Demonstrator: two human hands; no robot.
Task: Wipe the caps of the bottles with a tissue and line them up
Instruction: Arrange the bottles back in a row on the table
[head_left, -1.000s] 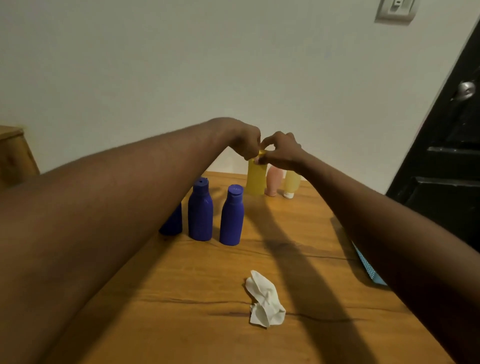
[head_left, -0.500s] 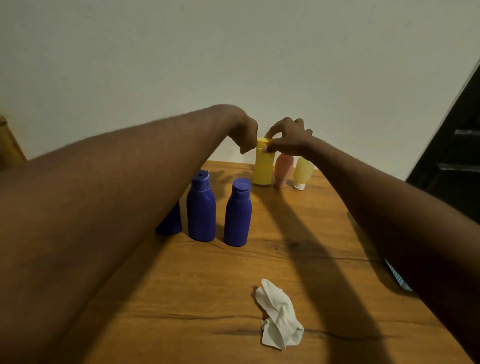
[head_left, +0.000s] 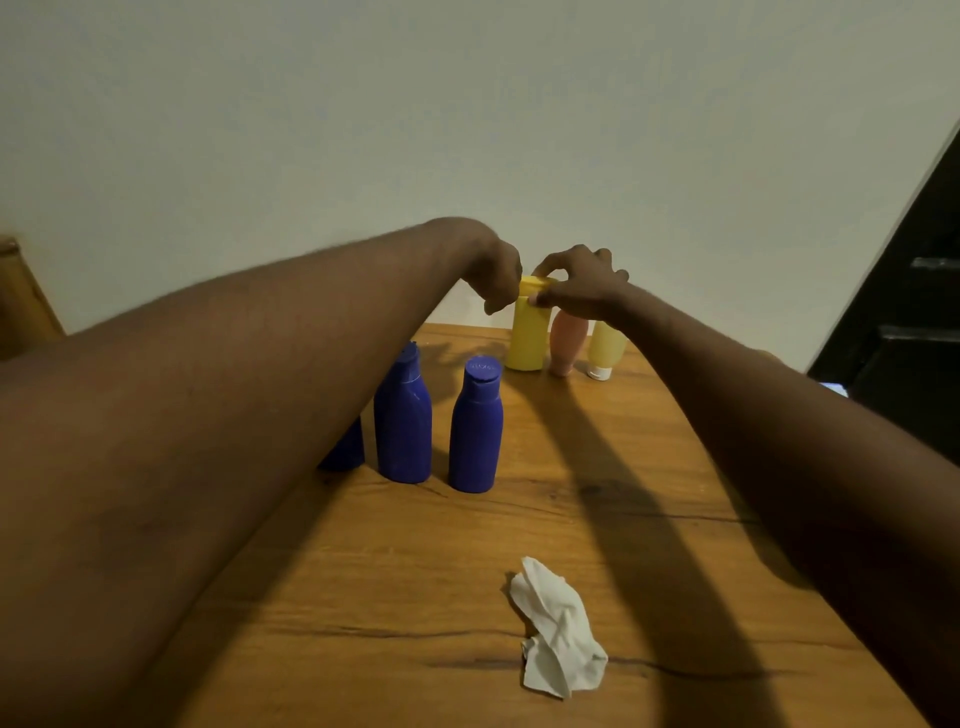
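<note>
A yellow bottle stands at the table's far edge. My right hand pinches its cap between thumb and forefinger. My left hand lies against the upper left side of the bottle with its fingers curled. A pink tube and a pale yellow tube stand cap-down just right of it. Two blue bottles stand upright side by side nearer me. A third blue bottle is mostly hidden behind my left forearm. A crumpled white tissue lies loose on the table in front.
The wooden table butts against a pale wall. A dark door is at the right. A wooden piece of furniture shows at the left edge. A small bluish object peeks out behind my right forearm.
The view has tilted down and shifted. Both hands stay at the yellow bottle's cap; my right fingers have spread wider and my left hand has eased slightly leftward.
</note>
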